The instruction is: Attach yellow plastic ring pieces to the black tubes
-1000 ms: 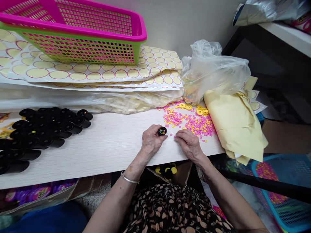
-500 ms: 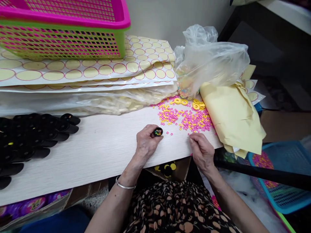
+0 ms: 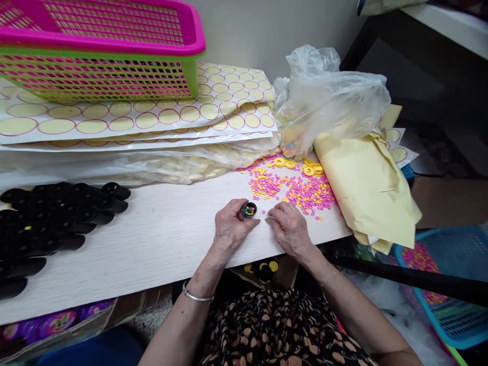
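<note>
My left hand [image 3: 232, 223] is closed around a small black tube [image 3: 250, 209], its open end facing up with several coloured beads inside. Close by on the right, my right hand [image 3: 288, 226] has its thumb and fingertips pinched together beside the tube. Whatever sits between those fingertips is too small or hidden to make out. Loose pink and yellow beads [image 3: 310, 192] lie scattered on the white table [image 3: 168, 239] just beyond my right hand. A few yellow rings [image 3: 312, 168] rest at the far side of the beads.
Many black tubes [image 3: 72, 218] stand at the left. Behind are sheets of round stickers [image 3: 147, 120] under a pink and green basket [image 3: 125, 76]. A clear plastic bag [image 3: 335, 99] and folded yellow paper [image 3: 366, 188] sit at the right. A blue basket [image 3: 450, 284] is lower right.
My right hand has moved left from the edge of the bead pile to beside the tube. My left hand keeps its hold, nearly in place. The view has shifted slightly.
</note>
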`<state>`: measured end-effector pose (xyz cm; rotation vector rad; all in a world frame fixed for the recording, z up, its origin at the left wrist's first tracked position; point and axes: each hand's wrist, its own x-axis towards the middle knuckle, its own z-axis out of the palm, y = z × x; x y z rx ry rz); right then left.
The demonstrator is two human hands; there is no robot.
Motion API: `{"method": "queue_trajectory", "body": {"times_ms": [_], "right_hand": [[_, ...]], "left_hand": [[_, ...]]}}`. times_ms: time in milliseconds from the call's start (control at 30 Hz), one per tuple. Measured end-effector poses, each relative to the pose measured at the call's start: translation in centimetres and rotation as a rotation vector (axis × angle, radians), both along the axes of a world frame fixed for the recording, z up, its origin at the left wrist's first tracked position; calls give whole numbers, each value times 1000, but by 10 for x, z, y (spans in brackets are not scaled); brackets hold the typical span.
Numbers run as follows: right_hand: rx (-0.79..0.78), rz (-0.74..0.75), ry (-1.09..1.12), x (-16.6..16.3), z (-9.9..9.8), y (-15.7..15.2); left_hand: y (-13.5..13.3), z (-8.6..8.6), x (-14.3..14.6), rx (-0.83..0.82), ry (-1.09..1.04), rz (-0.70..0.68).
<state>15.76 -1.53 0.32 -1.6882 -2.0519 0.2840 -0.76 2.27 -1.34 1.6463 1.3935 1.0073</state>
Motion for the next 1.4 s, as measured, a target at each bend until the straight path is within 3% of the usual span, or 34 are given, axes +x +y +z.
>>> {"method": "queue_trajectory", "body": {"times_ms": [167,400,600,767,900,1133,1267,1400], "right_hand": [[-27,-46,-111,-4,0,5],[-143,52,-125,15,10,24],[-161,86,110,37,11,40],[-81,-60,255,54,27,23],[-119,-54,299,57,24,-11],[-70,-25,61,43,2,-58],[58,-66,-171,55,-5,-46],[245,-247,-354,78,-10,-20]], "left_hand": [[1,1,-2,9,49,-14],[1,1,0,14,35,-12],[2,-1,1,20,31,-6],[3,1,0,47,20,-26],[3,3,1,44,17,-25],[3,4,2,32,47,-19],[3,3,1,44,60,-14],[3,1,1,60,59,-8]]}}
